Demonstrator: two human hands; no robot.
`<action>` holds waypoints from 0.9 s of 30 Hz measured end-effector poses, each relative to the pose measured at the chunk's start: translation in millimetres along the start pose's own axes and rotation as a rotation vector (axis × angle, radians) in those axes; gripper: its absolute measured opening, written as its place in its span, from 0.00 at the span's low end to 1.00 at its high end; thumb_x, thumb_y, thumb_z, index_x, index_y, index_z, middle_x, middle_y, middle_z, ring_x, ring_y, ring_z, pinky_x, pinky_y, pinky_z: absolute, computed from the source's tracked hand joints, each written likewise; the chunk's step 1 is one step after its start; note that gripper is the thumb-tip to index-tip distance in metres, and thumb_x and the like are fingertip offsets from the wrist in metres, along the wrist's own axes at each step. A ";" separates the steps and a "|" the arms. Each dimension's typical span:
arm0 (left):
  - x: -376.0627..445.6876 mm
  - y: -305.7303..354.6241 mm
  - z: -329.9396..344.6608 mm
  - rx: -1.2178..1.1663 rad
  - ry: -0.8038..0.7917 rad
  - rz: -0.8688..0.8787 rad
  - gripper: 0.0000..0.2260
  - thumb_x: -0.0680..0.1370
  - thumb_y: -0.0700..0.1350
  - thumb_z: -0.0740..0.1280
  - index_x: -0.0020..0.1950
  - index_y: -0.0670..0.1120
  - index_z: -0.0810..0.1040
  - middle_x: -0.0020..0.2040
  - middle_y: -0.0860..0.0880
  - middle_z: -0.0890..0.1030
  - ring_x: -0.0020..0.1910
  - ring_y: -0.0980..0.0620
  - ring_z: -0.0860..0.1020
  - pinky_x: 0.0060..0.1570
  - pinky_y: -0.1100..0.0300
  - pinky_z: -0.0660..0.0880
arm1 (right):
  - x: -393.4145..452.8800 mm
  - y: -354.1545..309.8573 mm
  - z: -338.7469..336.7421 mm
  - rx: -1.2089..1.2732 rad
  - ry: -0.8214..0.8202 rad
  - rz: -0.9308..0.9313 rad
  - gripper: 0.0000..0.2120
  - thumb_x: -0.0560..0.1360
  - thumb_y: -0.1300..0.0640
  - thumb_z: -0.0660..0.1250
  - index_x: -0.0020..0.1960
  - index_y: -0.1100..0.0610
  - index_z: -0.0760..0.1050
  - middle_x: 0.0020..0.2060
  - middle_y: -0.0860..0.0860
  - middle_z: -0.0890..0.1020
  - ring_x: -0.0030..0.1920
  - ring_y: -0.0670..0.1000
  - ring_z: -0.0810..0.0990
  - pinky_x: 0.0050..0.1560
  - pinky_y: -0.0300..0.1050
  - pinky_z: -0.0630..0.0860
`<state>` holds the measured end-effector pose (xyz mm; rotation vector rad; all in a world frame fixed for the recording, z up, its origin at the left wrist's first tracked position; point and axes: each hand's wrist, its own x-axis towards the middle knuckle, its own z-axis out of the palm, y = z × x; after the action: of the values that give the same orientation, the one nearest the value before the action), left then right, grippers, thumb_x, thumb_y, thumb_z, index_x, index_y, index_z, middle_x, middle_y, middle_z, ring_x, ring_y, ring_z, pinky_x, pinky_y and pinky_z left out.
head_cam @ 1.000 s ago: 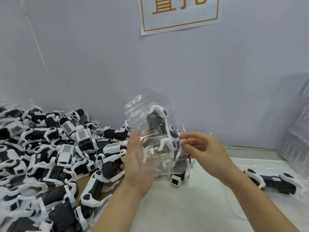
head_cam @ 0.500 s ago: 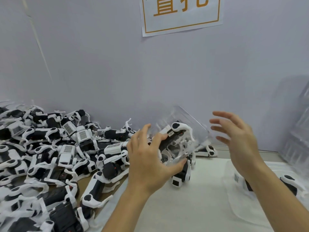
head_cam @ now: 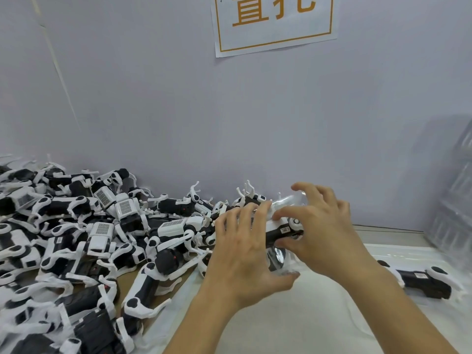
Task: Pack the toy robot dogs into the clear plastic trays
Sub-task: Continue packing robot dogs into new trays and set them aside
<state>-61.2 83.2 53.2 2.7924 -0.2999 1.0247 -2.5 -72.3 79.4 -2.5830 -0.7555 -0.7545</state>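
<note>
both hands have come together on one toy robot dog (head_cam: 283, 229) in its clear plastic tray (head_cam: 286, 200), just right of the big pile of dogs (head_cam: 84, 241). the left hand (head_cam: 245, 254) now wraps it with curled fingers, and the right hand (head_cam: 316, 231), which was lifted open a moment ago, pinches its end. i think they press the dog into the tray. another packed dog (head_cam: 424, 279) lies on the counter (head_cam: 293, 328), further right of the pile.
</note>
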 end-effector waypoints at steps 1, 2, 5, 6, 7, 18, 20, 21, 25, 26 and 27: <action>-0.3 -0.5 0.7 0.019 -0.016 -0.003 0.47 0.64 0.72 0.65 0.76 0.49 0.60 0.68 0.53 0.68 0.67 0.50 0.65 0.69 0.49 0.61 | 0.6 -0.3 1.5 -0.008 -0.010 -0.012 0.19 0.65 0.38 0.77 0.54 0.36 0.79 0.71 0.41 0.62 0.71 0.50 0.56 0.65 0.51 0.57; -0.8 -0.9 1.4 0.032 -0.033 -0.007 0.48 0.63 0.72 0.64 0.77 0.49 0.59 0.68 0.53 0.68 0.66 0.50 0.65 0.69 0.49 0.60 | 1.1 -0.4 2.7 -0.011 -0.024 -0.024 0.18 0.64 0.39 0.77 0.53 0.36 0.79 0.69 0.41 0.62 0.71 0.50 0.56 0.64 0.51 0.57; -2.9 -1.8 3.6 0.051 -0.069 -0.002 0.49 0.62 0.73 0.64 0.77 0.49 0.58 0.66 0.54 0.67 0.65 0.50 0.65 0.70 0.52 0.57 | 0.8 0.9 6.3 -0.020 -0.060 -0.050 0.16 0.65 0.39 0.77 0.51 0.38 0.80 0.67 0.41 0.63 0.69 0.49 0.56 0.61 0.48 0.58; -3.1 -1.5 4.1 0.060 -0.076 0.008 0.48 0.62 0.73 0.64 0.76 0.49 0.59 0.66 0.54 0.67 0.65 0.50 0.65 0.70 0.52 0.57 | -0.1 1.3 7.5 -0.027 -0.060 -0.051 0.16 0.65 0.39 0.76 0.51 0.38 0.80 0.67 0.41 0.63 0.68 0.49 0.57 0.60 0.48 0.58; -3.1 -1.2 4.5 0.070 -0.079 0.018 0.48 0.62 0.73 0.64 0.76 0.50 0.60 0.66 0.54 0.67 0.65 0.50 0.65 0.70 0.53 0.57 | -1.2 1.4 8.5 -0.035 -0.054 -0.048 0.16 0.65 0.39 0.76 0.51 0.38 0.80 0.66 0.40 0.64 0.68 0.49 0.58 0.59 0.47 0.59; -3.4 -7.4 8.9 0.023 -0.117 0.009 0.47 0.58 0.67 0.63 0.74 0.50 0.60 0.64 0.58 0.67 0.64 0.53 0.66 0.68 0.56 0.58 | -9.8 -25.6 34.5 0.128 -0.052 -0.160 0.16 0.69 0.52 0.69 0.56 0.40 0.80 0.68 0.41 0.65 0.70 0.50 0.58 0.64 0.49 0.52; -6.1 -9.0 13.4 -0.019 -0.143 -0.001 0.48 0.58 0.69 0.63 0.74 0.51 0.60 0.64 0.59 0.67 0.64 0.54 0.65 0.67 0.56 0.60 | -10.1 -22.6 37.0 0.083 -0.128 -0.144 0.19 0.70 0.51 0.68 0.60 0.40 0.77 0.70 0.40 0.60 0.72 0.49 0.53 0.65 0.49 0.49; -7.6 -9.3 16.0 -0.029 -0.163 -0.002 0.47 0.58 0.70 0.63 0.74 0.51 0.60 0.64 0.59 0.67 0.63 0.55 0.66 0.66 0.56 0.61 | -10.3 -20.7 37.8 0.062 -0.177 -0.143 0.21 0.70 0.52 0.67 0.62 0.40 0.75 0.71 0.40 0.58 0.72 0.50 0.51 0.65 0.50 0.47; -11.3 -11.7 23.6 -0.017 -0.204 -0.009 0.45 0.60 0.74 0.64 0.71 0.54 0.61 0.62 0.60 0.66 0.64 0.56 0.64 0.67 0.57 0.59 | -10.6 -12.3 32.7 0.117 -0.340 -0.143 0.22 0.71 0.52 0.67 0.63 0.37 0.74 0.75 0.40 0.54 0.74 0.49 0.48 0.65 0.53 0.48; -11.0 -13.0 23.7 -0.016 -0.201 -0.016 0.44 0.60 0.74 0.63 0.71 0.56 0.62 0.63 0.60 0.66 0.64 0.56 0.63 0.67 0.57 0.58 | -9.0 -7.5 28.2 0.156 -0.327 -0.121 0.20 0.72 0.51 0.69 0.61 0.36 0.76 0.76 0.40 0.55 0.75 0.48 0.49 0.67 0.53 0.49; -10.6 -14.2 23.1 -0.011 -0.198 -0.025 0.42 0.60 0.75 0.62 0.69 0.57 0.62 0.63 0.60 0.65 0.64 0.56 0.62 0.67 0.58 0.56 | -7.1 -1.2 22.9 0.186 -0.291 -0.089 0.17 0.72 0.50 0.71 0.58 0.35 0.78 0.75 0.40 0.58 0.74 0.47 0.51 0.68 0.53 0.51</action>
<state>-51.4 93.5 27.8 2.8836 -0.2923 0.7398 0.7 -63.7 57.2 -2.5292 -0.9814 -0.3154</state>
